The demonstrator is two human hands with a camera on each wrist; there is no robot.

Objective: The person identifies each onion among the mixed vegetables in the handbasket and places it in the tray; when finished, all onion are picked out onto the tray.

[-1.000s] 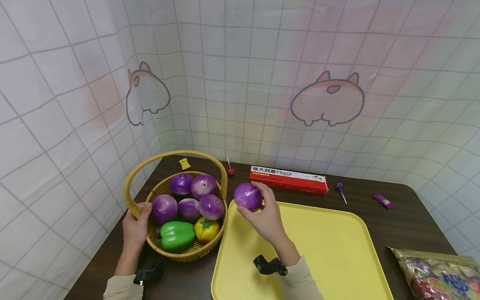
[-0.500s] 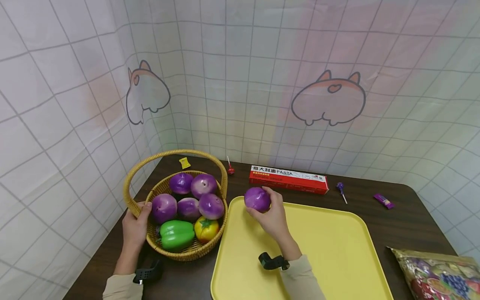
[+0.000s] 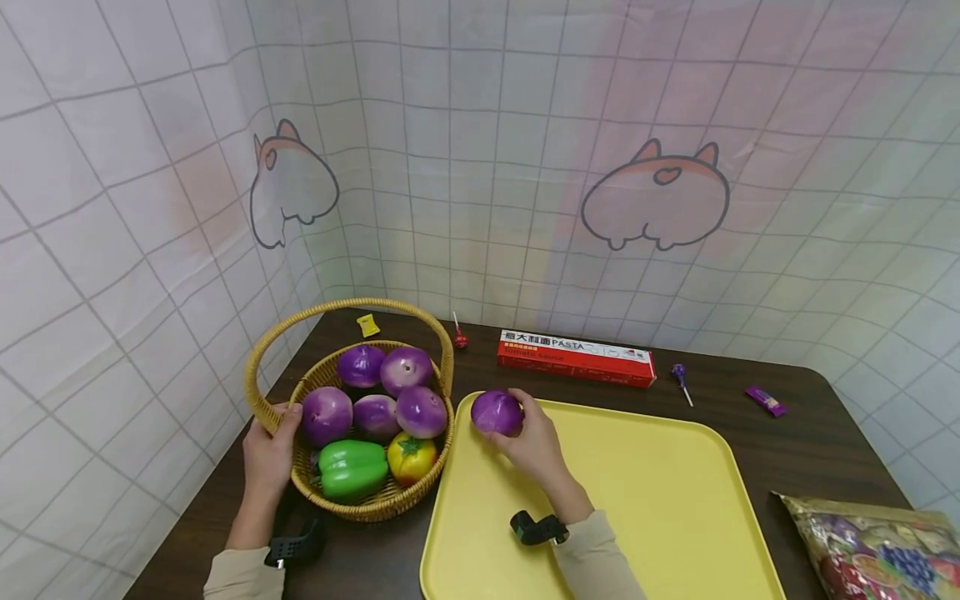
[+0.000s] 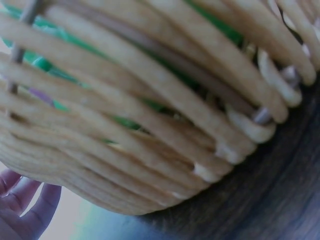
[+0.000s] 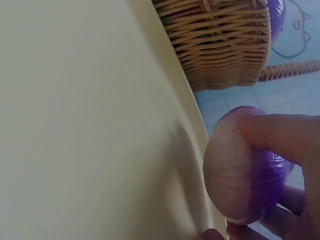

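My right hand (image 3: pixel 528 437) holds a purple onion (image 3: pixel 497 412) low over the far left corner of the yellow tray (image 3: pixel 660 508). In the right wrist view the onion (image 5: pixel 245 170) sits between my fingers (image 5: pixel 280 135) just above the tray (image 5: pixel 90 125). My left hand (image 3: pixel 268 442) grips the left rim of the wicker basket (image 3: pixel 375 504), whose wall (image 4: pixel 150 115) fills the left wrist view. The basket holds several purple onions (image 3: pixel 405 371), a green pepper (image 3: pixel 352 468) and a yellow tomato (image 3: pixel 412 458).
A red pasta box (image 3: pixel 576 357) lies behind the tray. Two lollipops (image 3: pixel 459 336) (image 3: pixel 681 379), a yellow candy (image 3: pixel 367 325) and a purple candy (image 3: pixel 767 401) lie on the dark table (image 3: pixel 825 442). A snack bag (image 3: pixel 877 546) lies at the front right. Tiled walls close the back and left.
My right hand carried the onion from beside the basket out over the tray, then drew it back left and lowered it to the tray's far left corner. The left hand stayed put.
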